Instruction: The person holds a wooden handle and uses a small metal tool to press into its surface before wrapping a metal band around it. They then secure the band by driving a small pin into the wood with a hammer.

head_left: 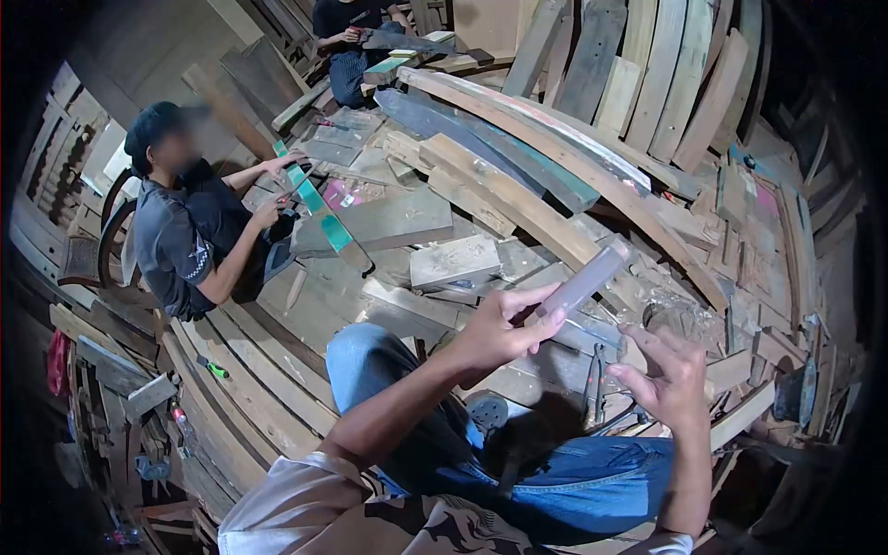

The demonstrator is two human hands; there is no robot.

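Note:
My left hand [504,331] grips a pale grey, smooth rectangular bar [585,280] near its lower end; the far end tilts up and to the right. To its right, apart from the bar, my right hand [668,377] is raised with thumb and fingers spread, holding nothing that I can see. Between and below the hands, a pair of pliers or pincers [594,381] stands among wood scraps. A grey round disc with holes [487,410] lies beside my knee. Ahead of my left hand sits a whitish wooden block [455,262].
A co-worker [180,222] sits at left, hands on a green-and-wood strip [324,217]. Another person [356,46] at the back holds a saw [407,43]. Long curved planks [555,120] cross ahead; boards [250,379] lie at left, with a green-handled tool [215,368].

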